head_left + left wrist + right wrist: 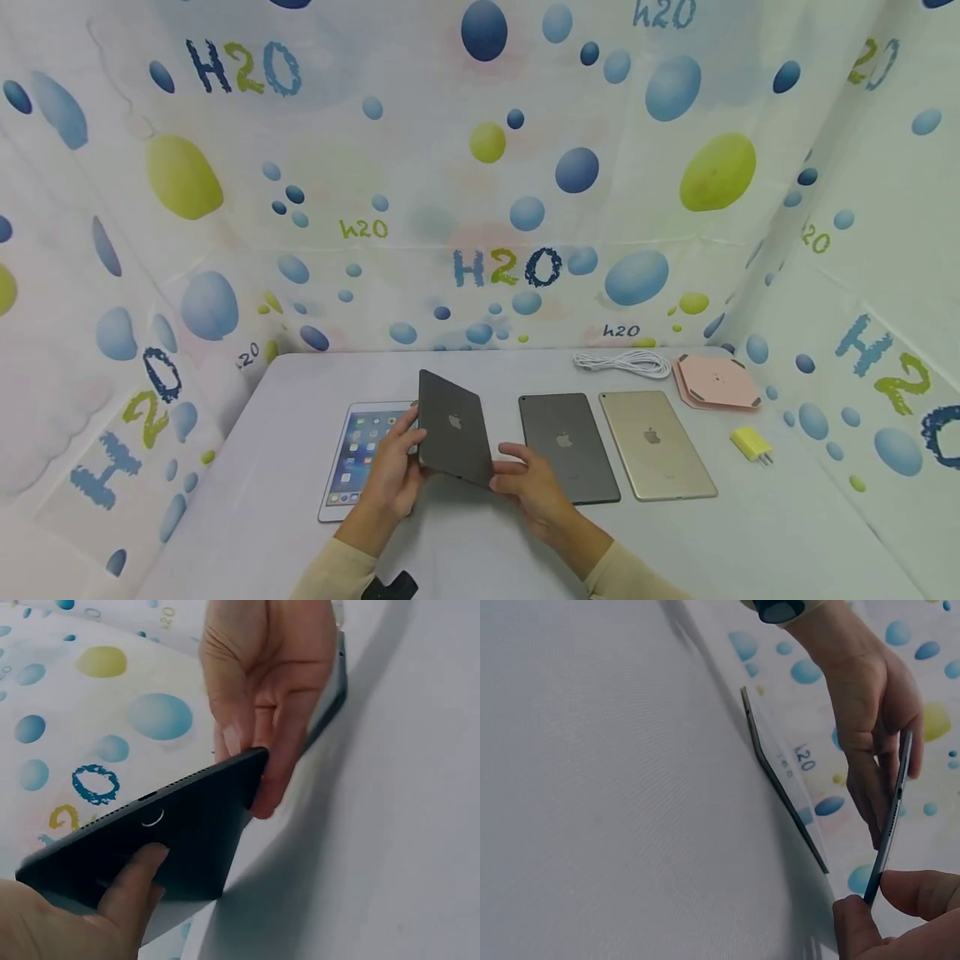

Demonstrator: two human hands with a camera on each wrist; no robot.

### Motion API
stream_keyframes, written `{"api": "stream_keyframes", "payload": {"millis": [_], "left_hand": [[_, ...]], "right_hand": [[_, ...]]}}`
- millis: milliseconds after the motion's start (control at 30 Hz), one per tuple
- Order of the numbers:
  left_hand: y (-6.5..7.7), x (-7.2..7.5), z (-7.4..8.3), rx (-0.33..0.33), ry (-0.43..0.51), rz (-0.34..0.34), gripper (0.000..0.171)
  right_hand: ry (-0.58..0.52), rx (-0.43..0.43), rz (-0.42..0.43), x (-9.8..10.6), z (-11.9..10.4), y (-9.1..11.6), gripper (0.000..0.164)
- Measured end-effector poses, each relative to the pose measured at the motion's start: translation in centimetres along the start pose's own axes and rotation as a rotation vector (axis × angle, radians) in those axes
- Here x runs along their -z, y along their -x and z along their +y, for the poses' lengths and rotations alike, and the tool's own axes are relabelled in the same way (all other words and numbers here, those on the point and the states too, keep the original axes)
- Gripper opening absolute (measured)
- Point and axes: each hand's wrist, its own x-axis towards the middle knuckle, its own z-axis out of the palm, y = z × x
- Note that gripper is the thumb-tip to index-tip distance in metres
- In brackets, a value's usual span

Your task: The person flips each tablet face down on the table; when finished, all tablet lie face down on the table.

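- Head view: taken from my head, facing forward and down, farthest off; it spans the white table [247,508], the patterned backdrop [427,175], my left hand [393,467] and my right hand [536,490].
- Left wrist view: close and canted, looking past my left hand across the dark tablet [459,442] to my right.
- Right wrist view: close, tilted, showing the tablet edge-on.
- Both wrist views share the tablet's port edge.

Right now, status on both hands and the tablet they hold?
Left hand and right hand gripping dark tablet. Tablet tilted, back toward head camera. White tablet partly behind left hand; no obstruction visible.
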Motion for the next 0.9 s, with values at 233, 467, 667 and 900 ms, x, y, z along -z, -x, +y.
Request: {"api": "stream_keyframes", "payload": {"millis": [233, 467, 667, 900], "left_hand": [[-0.3, 0.7, -0.6, -0.010, -0.240, 0.090, 0.049], [-0.6, 1.8, -0.8, 0.023, -0.399, 0.104, 0.045], [-0.2, 1.9, -1.0, 0.043, -0.551, 0.073, 0.047], [0.3, 1.3, -1.0, 0.064, -0.652, 0.077, 0.054]], "right_hand": [[0.044, 0.027, 0.014, 0.6, -0.2, 0.7, 0.083], [0.057, 0.041, 0.025, 0.9, -0.2, 0.9, 0.081], [0.097, 0.035, 0.067, 1.2, 0.2, 1.0, 0.070], [0.108, 0.047, 0.094, 1.5, 0.0, 0.7, 0.057]]}}
